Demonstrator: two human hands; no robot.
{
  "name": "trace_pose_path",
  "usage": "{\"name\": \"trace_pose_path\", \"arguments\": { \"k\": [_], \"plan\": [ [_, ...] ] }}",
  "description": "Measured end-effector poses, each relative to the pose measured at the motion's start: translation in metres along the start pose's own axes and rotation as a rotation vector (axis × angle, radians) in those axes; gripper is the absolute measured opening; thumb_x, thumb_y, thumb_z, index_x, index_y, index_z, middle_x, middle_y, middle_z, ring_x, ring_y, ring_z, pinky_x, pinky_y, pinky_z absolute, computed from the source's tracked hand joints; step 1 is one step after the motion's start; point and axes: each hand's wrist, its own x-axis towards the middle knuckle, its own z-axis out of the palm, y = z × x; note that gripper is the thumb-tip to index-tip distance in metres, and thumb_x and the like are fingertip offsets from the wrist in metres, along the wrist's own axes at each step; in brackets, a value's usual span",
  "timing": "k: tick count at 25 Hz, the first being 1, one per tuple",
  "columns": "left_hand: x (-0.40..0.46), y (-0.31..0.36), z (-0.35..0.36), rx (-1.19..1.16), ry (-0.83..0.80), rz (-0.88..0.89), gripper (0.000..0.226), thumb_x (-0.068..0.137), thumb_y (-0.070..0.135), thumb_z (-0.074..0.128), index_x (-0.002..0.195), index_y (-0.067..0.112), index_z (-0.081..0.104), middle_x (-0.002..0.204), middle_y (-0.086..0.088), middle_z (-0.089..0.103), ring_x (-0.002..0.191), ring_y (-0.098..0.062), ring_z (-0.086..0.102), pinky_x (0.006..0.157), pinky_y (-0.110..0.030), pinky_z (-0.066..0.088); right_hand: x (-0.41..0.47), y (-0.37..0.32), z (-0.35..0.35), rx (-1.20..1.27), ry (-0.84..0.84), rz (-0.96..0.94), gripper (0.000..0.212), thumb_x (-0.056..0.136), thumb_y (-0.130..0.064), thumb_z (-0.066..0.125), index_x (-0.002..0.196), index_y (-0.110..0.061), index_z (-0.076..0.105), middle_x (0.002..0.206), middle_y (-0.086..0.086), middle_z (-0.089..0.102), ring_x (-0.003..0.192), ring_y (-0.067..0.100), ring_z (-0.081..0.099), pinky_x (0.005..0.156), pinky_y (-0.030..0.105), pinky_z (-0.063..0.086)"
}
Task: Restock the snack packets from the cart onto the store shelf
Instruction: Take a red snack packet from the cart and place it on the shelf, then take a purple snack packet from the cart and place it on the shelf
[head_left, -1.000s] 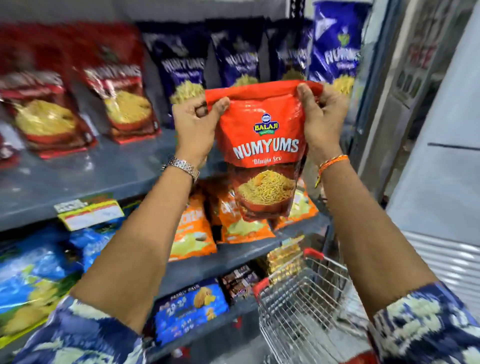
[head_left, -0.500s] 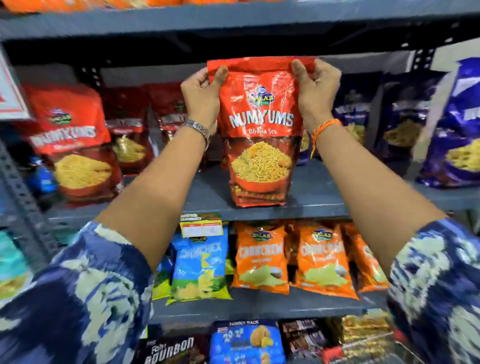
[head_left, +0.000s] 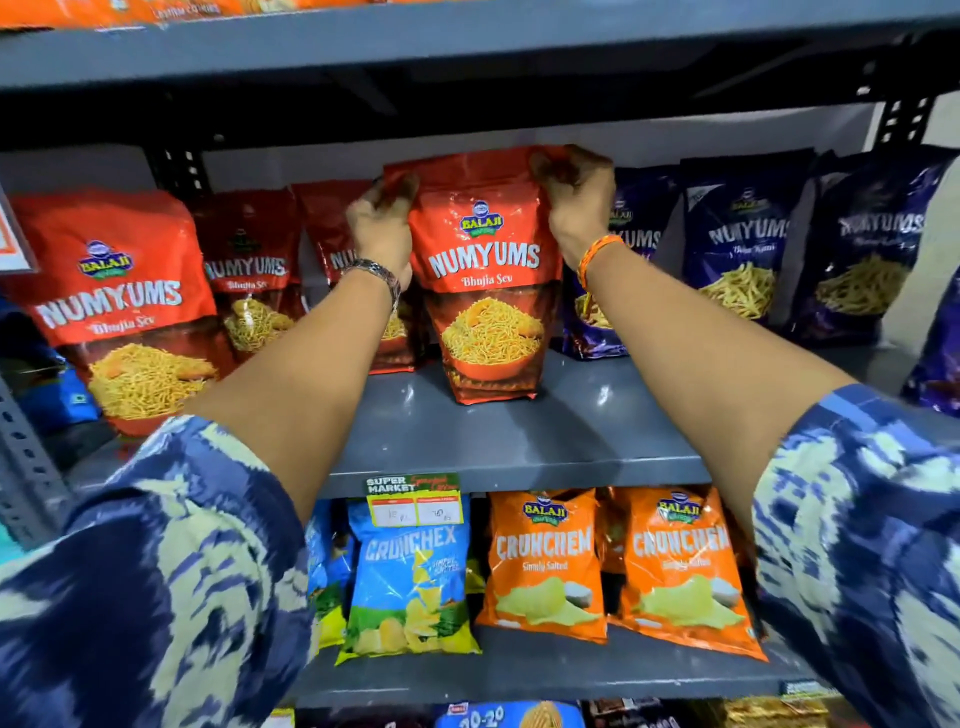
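Note:
A red Numyums Bhujia Sev packet (head_left: 485, 291) stands upright with its base on the grey middle shelf (head_left: 514, 441). My left hand (head_left: 382, 223) grips its top left corner and my right hand (head_left: 576, 200) grips its top right corner. More red Numyums packets (head_left: 117, 301) stand to its left, one partly hidden behind my left wrist. The cart is out of view.
Dark blue Numyums packets (head_left: 743, 249) line the shelf to the right. Below hang a price tag (head_left: 414, 501), a blue Crunchex bag (head_left: 408, 577) and orange Crunchem bags (head_left: 545, 561). Another grey shelf (head_left: 467, 41) runs close overhead. Bare shelf lies in front of the held packet.
The packet went from in the air beside the cart up to the middle shelf and back into it; its base now rests on the shelf. The view swung left off the cart.

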Motion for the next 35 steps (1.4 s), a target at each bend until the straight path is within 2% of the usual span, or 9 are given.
{"name": "trace_pose_path", "arguments": {
  "k": [3, 6, 10, 14, 19, 23, 28, 30, 35],
  "plan": [
    [0.001, -0.010, 0.000, -0.014, -0.015, -0.034, 0.013, 0.087, -0.003, 0.068, 0.092, 0.006, 0.062, 0.093, -0.015, 0.063, 0.098, -0.029, 0.055, 0.105, -0.052, 0.045, 0.000, 0.008, -0.001, 0.000, -0.033, 0.033, 0.008, 0.083, -0.029, 0.074, 0.076, -0.031, 0.069, 0.096, 0.010, 0.078, 0.094, 0.029, 0.073, 0.085, 0.054, 0.058],
    [-0.002, -0.007, 0.005, -0.044, -0.004, -0.031, 0.019, 0.085, -0.008, 0.068, 0.098, 0.004, 0.059, 0.094, -0.016, 0.063, 0.095, -0.027, 0.055, 0.095, -0.043, 0.046, -0.001, 0.004, -0.006, -0.007, -0.055, 0.071, 0.007, 0.085, -0.032, 0.073, 0.082, -0.030, 0.066, 0.100, 0.009, 0.076, 0.098, 0.027, 0.072, 0.089, 0.055, 0.057],
    [-0.018, 0.004, 0.006, -0.093, 0.096, 0.035, 0.038, 0.078, -0.023, 0.061, 0.114, -0.011, 0.060, 0.101, -0.021, 0.064, 0.094, -0.027, 0.062, 0.098, -0.042, 0.051, -0.010, -0.008, -0.026, -0.013, -0.087, 0.116, 0.020, 0.085, -0.032, 0.077, 0.099, -0.020, 0.068, 0.097, -0.003, 0.074, 0.094, 0.013, 0.071, 0.089, 0.039, 0.060],
    [-0.057, 0.011, 0.008, -0.008, 0.125, 0.209, 0.040, 0.075, -0.018, 0.066, 0.114, -0.010, 0.065, 0.093, -0.006, 0.071, 0.083, -0.008, 0.070, 0.086, -0.023, 0.057, -0.024, -0.012, -0.061, -0.048, 0.020, 0.181, 0.047, 0.084, -0.033, 0.078, 0.121, -0.007, 0.064, 0.111, 0.005, 0.074, 0.104, 0.016, 0.070, 0.094, 0.029, 0.056],
    [-0.138, -0.014, 0.047, -0.077, -0.124, 0.068, 0.043, 0.082, -0.015, 0.063, 0.124, -0.007, 0.061, 0.120, -0.020, 0.068, 0.095, -0.010, 0.069, 0.087, -0.020, 0.056, -0.066, -0.021, -0.133, -0.013, 0.099, 0.188, 0.046, 0.090, -0.022, 0.073, 0.129, -0.003, 0.059, 0.119, 0.006, 0.068, 0.103, 0.006, 0.067, 0.085, 0.013, 0.055],
    [-0.232, -0.065, 0.095, -0.127, -0.360, -0.169, 0.046, 0.085, -0.016, 0.060, 0.130, -0.006, 0.057, 0.120, -0.013, 0.066, 0.098, -0.008, 0.068, 0.088, -0.016, 0.055, -0.113, -0.030, -0.220, -0.099, 0.230, 0.194, 0.035, 0.094, -0.016, 0.069, 0.126, -0.002, 0.063, 0.115, 0.009, 0.072, 0.099, 0.006, 0.069, 0.079, 0.011, 0.054],
    [-0.386, -0.143, 0.130, -0.100, -0.690, -0.450, 0.052, 0.082, -0.016, 0.062, 0.131, 0.003, 0.058, 0.124, -0.009, 0.066, 0.106, -0.009, 0.068, 0.091, -0.018, 0.055, -0.184, -0.061, -0.366, -0.245, 0.403, 0.198, 0.031, 0.095, -0.005, 0.065, 0.124, 0.005, 0.062, 0.118, 0.019, 0.069, 0.100, 0.014, 0.067, 0.096, 0.026, 0.054],
    [-0.451, -0.179, 0.135, -0.057, -0.804, -0.569, 0.055, 0.082, -0.019, 0.060, 0.133, 0.001, 0.055, 0.126, -0.009, 0.063, 0.099, 0.000, 0.069, 0.087, -0.014, 0.055, -0.226, -0.079, -0.427, -0.348, 0.464, 0.227, 0.028, 0.095, -0.002, 0.063, 0.121, 0.006, 0.062, 0.114, 0.017, 0.068, 0.091, 0.007, 0.067, 0.090, 0.021, 0.054],
    [-0.595, -0.265, 0.120, 0.146, -1.044, -0.864, 0.058, 0.081, -0.023, 0.059, 0.136, -0.005, 0.050, 0.137, -0.022, 0.056, 0.117, -0.023, 0.059, 0.088, -0.018, 0.055, -0.370, -0.103, -0.551, -0.532, 0.587, 0.454, 0.027, 0.094, 0.004, 0.062, 0.121, 0.007, 0.063, 0.115, 0.019, 0.069, 0.097, 0.011, 0.069, 0.089, 0.017, 0.054]
  ]
}}
